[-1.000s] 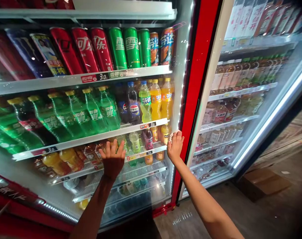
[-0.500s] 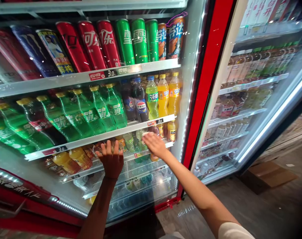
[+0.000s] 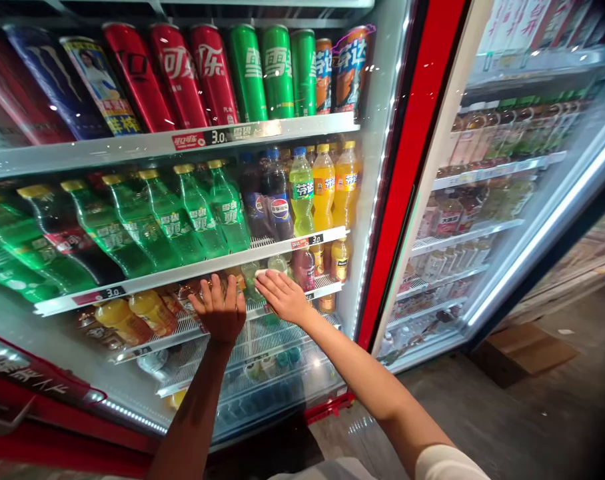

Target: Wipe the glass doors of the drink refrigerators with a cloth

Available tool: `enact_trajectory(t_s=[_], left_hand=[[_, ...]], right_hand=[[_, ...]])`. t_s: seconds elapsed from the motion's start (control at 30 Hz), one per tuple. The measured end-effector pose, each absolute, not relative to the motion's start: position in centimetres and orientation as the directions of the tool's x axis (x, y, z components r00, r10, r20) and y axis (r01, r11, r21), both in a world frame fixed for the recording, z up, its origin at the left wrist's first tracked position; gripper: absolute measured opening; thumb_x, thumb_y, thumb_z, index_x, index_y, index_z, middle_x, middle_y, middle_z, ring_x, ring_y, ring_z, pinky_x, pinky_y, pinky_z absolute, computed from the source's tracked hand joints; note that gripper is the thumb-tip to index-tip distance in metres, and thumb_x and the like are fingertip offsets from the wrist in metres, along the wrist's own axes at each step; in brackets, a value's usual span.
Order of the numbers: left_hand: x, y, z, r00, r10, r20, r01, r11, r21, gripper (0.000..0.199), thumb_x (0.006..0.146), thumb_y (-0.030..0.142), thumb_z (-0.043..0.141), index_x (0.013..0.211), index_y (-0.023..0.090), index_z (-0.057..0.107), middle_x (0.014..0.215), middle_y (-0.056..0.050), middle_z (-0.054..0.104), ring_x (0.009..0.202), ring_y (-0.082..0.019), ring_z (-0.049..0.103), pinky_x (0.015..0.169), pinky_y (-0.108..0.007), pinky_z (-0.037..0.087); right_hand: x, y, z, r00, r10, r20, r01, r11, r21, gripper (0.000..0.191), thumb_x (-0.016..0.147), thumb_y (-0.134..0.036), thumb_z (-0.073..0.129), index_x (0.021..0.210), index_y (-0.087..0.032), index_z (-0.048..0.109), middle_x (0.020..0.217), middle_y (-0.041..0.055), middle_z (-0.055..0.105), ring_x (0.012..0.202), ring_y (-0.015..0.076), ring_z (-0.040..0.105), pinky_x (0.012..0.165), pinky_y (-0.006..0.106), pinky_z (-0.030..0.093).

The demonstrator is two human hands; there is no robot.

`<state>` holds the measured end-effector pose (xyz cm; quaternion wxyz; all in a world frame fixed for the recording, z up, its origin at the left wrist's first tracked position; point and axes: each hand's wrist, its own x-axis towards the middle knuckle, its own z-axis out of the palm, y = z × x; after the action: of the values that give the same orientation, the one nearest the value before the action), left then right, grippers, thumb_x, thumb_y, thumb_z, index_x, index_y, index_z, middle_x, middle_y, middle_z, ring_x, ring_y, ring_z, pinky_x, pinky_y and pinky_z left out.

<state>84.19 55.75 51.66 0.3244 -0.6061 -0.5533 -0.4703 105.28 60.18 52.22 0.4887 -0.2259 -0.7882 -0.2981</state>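
Note:
My left hand (image 3: 220, 308) is raised with its fingers spread, palm toward the drinks cooler, and holds nothing. It is nearest to the front of the lower shelf, beside the yellow bottles (image 3: 152, 312). To its right, my right hand (image 3: 283, 297) lies flat with its fingers together, over a small white piece, perhaps a cloth (image 3: 260, 274), mostly hidden beneath the fingers. Glass seems to lie between the hands and the bottles. Above are green bottles (image 3: 200, 212) and a shelf edge (image 3: 202, 270).
Red and green cans (image 3: 215, 77) line the top shelf. A red cooler frame (image 3: 407, 160) runs down the right side, with a second lit cooler (image 3: 482, 177) beyond. A flattened cardboard box (image 3: 530, 350) is on the floor at right. A red panel with a handle is at lower left.
My right hand has moved left, closer to my left hand, and the white piece moved with it. My left hand stays in nearly the same place. The view has shifted slightly.

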Motion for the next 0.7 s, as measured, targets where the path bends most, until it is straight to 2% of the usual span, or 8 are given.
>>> enact_trajectory(t_s=[0.1, 0.2, 0.3, 0.37, 0.4, 0.53, 0.6, 0.7], left_hand=[[84.1, 55.5, 51.7, -0.043, 0.388, 0.920, 0.977, -0.177, 0.120, 0.048, 0.091, 0.042, 0.054, 0.130, 0.019, 0.071, 0.145, -0.023, 0.059, 0.150, -0.045, 0.035, 0.119, -0.076, 0.007], [84.1, 55.4, 51.7, -0.041, 0.399, 0.916, 0.980, -0.161, 0.114, 0.049, 0.090, 0.040, 0.053, 0.131, 0.018, 0.070, 0.146, -0.023, 0.058, 0.149, -0.046, 0.036, 0.118, -0.076, 0.008], [84.2, 55.5, 51.6, -0.055, 0.407, 0.912, 0.982, -0.143, 0.123, 0.051, 0.090, 0.042, 0.052, 0.131, 0.018, 0.070, 0.146, -0.023, 0.059, 0.148, -0.046, 0.037, 0.118, -0.076, 0.010], [84.2, 55.6, 51.6, -0.060, 0.415, 0.908, 0.984, -0.130, 0.125, 0.051, 0.090, 0.043, 0.050, 0.130, 0.018, 0.071, 0.144, -0.023, 0.060, 0.148, -0.046, 0.037, 0.118, -0.076, 0.010], [84.3, 55.6, 51.6, -0.066, 0.419, 0.905, 0.984, -0.126, 0.130, 0.051, 0.090, 0.044, 0.050, 0.129, 0.019, 0.071, 0.144, -0.022, 0.060, 0.147, -0.046, 0.038, 0.118, -0.075, 0.010], [84.3, 55.5, 51.5, -0.075, 0.408, 0.910, 0.982, -0.130, 0.139, 0.052, 0.093, 0.047, 0.048, 0.130, 0.020, 0.070, 0.146, -0.021, 0.059, 0.148, -0.044, 0.038, 0.120, -0.073, 0.009], [84.3, 55.5, 51.3, -0.071, 0.397, 0.915, 0.982, -0.132, 0.133, 0.051, 0.094, 0.049, 0.046, 0.129, 0.020, 0.070, 0.147, -0.021, 0.058, 0.149, -0.042, 0.036, 0.120, -0.071, 0.009], [84.3, 55.8, 51.0, -0.090, 0.388, 0.917, 0.980, -0.128, 0.150, 0.051, 0.095, 0.052, 0.046, 0.127, 0.020, 0.070, 0.148, -0.020, 0.057, 0.151, -0.040, 0.034, 0.122, -0.069, 0.008]], right_hand=[[110.3, 61.9, 53.0, -0.441, 0.069, 0.895, 0.658, 0.702, 0.271, 0.062, 0.099, -0.015, 0.044, 0.159, -0.031, 0.040, 0.155, 0.0002, 0.055, 0.149, 0.0146, 0.044, 0.124, 0.036, 0.039], [116.7, 64.4, 55.0, 0.035, 0.185, 0.982, 0.831, 0.540, -0.131, 0.063, 0.102, -0.018, 0.037, 0.164, -0.026, 0.027, 0.167, 0.0085, 0.037, 0.157, 0.0232, 0.030, 0.127, 0.054, 0.032], [117.3, 64.7, 55.8, 0.429, 0.187, 0.884, 0.772, 0.432, -0.466, 0.064, 0.105, -0.021, 0.028, 0.167, -0.022, 0.012, 0.173, 0.0117, 0.016, 0.161, 0.0275, 0.011, 0.127, 0.066, 0.020], [114.3, 63.5, 55.1, 0.408, 0.181, 0.895, 0.763, 0.471, -0.443, 0.065, 0.105, -0.019, 0.028, 0.167, -0.023, 0.010, 0.174, 0.0108, 0.015, 0.161, 0.0264, 0.008, 0.128, 0.065, 0.018], [112.5, 62.8, 54.7, 0.296, 0.179, 0.938, 0.781, 0.520, -0.346, 0.067, 0.104, -0.018, 0.031, 0.167, -0.024, 0.010, 0.173, 0.0098, 0.019, 0.161, 0.0247, 0.010, 0.129, 0.061, 0.019], [110.6, 61.4, 55.0, -0.411, 0.083, 0.908, 0.644, 0.731, 0.226, 0.066, 0.101, -0.019, 0.046, 0.163, -0.033, 0.029, 0.160, 0.0007, 0.049, 0.156, 0.0155, 0.031, 0.129, 0.040, 0.029], [113.6, 62.2, 56.4, -0.400, 0.140, 0.906, 0.667, 0.722, 0.183, 0.061, 0.102, -0.019, 0.046, 0.160, -0.035, 0.036, 0.157, 0.0012, 0.053, 0.153, 0.0173, 0.037, 0.128, 0.044, 0.031], [119.3, 63.7, 57.0, 0.086, 0.223, 0.971, 0.775, 0.597, -0.206, 0.061, 0.103, -0.021, 0.042, 0.162, -0.027, 0.029, 0.162, 0.0126, 0.044, 0.155, 0.0255, 0.035, 0.126, 0.060, 0.029]])
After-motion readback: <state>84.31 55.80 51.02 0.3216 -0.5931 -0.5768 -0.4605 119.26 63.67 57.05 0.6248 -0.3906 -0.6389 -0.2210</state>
